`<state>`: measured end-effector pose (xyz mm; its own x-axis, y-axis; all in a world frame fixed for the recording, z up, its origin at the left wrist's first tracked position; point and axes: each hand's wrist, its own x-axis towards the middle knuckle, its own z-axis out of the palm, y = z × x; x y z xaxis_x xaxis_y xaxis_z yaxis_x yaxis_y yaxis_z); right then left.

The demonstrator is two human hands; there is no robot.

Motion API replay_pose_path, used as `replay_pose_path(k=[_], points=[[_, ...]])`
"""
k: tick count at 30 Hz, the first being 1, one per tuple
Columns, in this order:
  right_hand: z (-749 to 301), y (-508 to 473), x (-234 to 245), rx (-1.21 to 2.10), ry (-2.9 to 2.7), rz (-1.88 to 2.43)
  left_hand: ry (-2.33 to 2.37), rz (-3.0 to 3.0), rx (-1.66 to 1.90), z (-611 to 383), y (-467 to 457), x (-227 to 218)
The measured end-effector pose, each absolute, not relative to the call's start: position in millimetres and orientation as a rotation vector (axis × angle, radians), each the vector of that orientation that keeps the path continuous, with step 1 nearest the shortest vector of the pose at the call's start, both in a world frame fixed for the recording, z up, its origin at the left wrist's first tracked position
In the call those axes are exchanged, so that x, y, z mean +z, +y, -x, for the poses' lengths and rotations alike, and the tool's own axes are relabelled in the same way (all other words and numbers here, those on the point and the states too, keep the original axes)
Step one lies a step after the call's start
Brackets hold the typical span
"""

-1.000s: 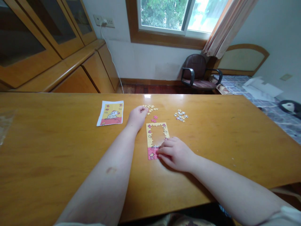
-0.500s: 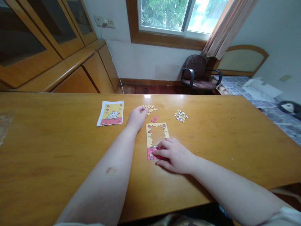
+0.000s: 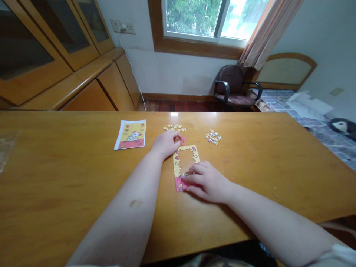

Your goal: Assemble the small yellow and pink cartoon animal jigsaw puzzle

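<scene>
The puzzle frame [image 3: 176, 169] on the table [image 3: 244, 159] may come apart if the left hand [image 3: 166, 144], bent beside the pink pieces [image 3: 183, 141], bumps its top corner while the right hand [image 3: 208, 181] presses its bottom, though I cannot tell either grip.

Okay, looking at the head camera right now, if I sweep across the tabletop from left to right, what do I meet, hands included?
Clear plastic, printed picture sheet, left hand, partly built puzzle, right hand.
</scene>
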<state>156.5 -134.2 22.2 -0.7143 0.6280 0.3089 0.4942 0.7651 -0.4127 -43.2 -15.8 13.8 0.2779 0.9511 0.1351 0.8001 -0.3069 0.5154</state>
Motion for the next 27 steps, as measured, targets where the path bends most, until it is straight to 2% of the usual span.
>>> replay_pose_path(k=[12, 27], points=[[-171, -123, 30, 0.232, -2.286, 0.919, 1.591, -2.307, 0.463, 43, -16, 15], [-170, -121, 29, 0.273, -2.267, 0.953, 1.523, -2.333, 0.455, 42, -15, 15]])
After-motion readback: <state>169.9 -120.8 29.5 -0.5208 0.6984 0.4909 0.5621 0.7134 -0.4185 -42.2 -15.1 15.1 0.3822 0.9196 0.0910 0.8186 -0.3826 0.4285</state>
